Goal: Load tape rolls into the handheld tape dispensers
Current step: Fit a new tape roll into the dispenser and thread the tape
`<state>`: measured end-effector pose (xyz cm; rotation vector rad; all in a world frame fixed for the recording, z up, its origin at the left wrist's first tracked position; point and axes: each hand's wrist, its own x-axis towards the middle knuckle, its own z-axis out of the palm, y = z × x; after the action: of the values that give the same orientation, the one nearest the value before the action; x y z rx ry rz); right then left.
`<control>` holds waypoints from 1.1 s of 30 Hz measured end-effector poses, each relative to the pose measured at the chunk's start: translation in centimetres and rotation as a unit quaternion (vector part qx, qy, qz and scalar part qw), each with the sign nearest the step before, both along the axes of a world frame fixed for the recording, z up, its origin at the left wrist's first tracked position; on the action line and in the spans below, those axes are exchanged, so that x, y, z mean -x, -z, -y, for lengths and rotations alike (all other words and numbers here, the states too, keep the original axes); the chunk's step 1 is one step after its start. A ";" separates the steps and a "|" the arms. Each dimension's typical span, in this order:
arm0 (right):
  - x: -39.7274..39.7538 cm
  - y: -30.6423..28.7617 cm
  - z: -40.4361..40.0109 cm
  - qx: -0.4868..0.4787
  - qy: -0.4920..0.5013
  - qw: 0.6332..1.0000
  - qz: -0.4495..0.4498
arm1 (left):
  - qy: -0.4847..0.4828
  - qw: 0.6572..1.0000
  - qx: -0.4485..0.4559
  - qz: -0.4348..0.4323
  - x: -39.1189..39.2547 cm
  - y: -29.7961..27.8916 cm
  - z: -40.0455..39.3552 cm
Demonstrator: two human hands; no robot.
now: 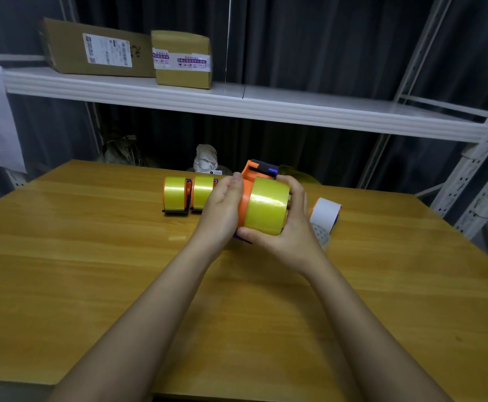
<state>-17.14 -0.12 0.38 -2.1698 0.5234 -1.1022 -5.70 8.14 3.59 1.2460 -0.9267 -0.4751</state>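
We judge the task well along but not finished. Two loaded dispensers [189, 195] stand side by side on the worktop [92, 256] at about 10 o'clock from our hands, each already carrying a yellow roll. The third, an orange dispenser [253, 172], is held above the worktop at centre, with a yellow tape roll [266, 206] sitting against its orange side plate; whether the roll is fully seated on the hub we cannot tell. Our left hand [222, 210] cups the dispenser's left side, fingers curled around it, while our right hand [290, 221] wraps round the roll, thumb underneath and fingers over its far edge. At 3 o'clock, just beside the right hand, a white roll [325, 213] rests on the worktop, seemingly with orange and purple plastic behind it, so one more dispenser may remain.

For room: the worktop is bare at 6 o'clock, toward us. The shelf [295, 111] hangs well above at 12 o'clock, and the white rack upright [480, 169] stands at 2 o'clock, near the worktop's right edge
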 end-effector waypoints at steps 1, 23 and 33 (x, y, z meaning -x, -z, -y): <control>0.1 0.0 0.0 -0.005 -0.002 1.000 -0.008 | 0.004 1.000 -0.003 0.002 -0.1 0.1 0.0; -0.7 1.1 0.2 -0.230 -0.071 0.953 0.183 | 0.024 0.996 0.005 0.091 1.1 1.0 0.5; -1.7 2.1 2.0 -0.051 -0.012 0.987 0.153 | 0.095 0.995 0.004 -0.010 -0.1 1.6 1.4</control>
<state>-15.45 -2.07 -1.77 -1.8696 0.4040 -1.3348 -5.65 6.76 2.02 1.1495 -1.0339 -0.6317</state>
